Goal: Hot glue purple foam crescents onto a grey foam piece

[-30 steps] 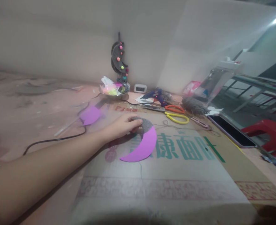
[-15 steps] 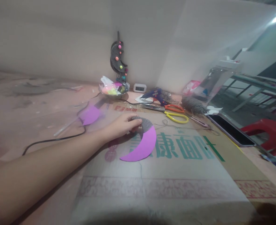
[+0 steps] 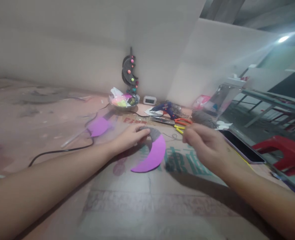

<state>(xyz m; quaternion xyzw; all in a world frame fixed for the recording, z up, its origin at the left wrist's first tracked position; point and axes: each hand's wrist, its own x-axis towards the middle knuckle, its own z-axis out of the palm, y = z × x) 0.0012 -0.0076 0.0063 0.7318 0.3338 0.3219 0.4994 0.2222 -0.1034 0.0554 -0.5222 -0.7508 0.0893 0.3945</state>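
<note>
Cardboard serves as the work mat, and on it the left hand clamps its fingertips over the grey yarn-wrapped tip of the purple foam crescent, seemingly to keep the winding tight, with the bare arc curving away below-right of that grip. The right hand hovers to the right with fingers curled, too blurred to tell whether it pinches anything. Just beyond it, handy, lie scissors and a yarn ball.
</note>
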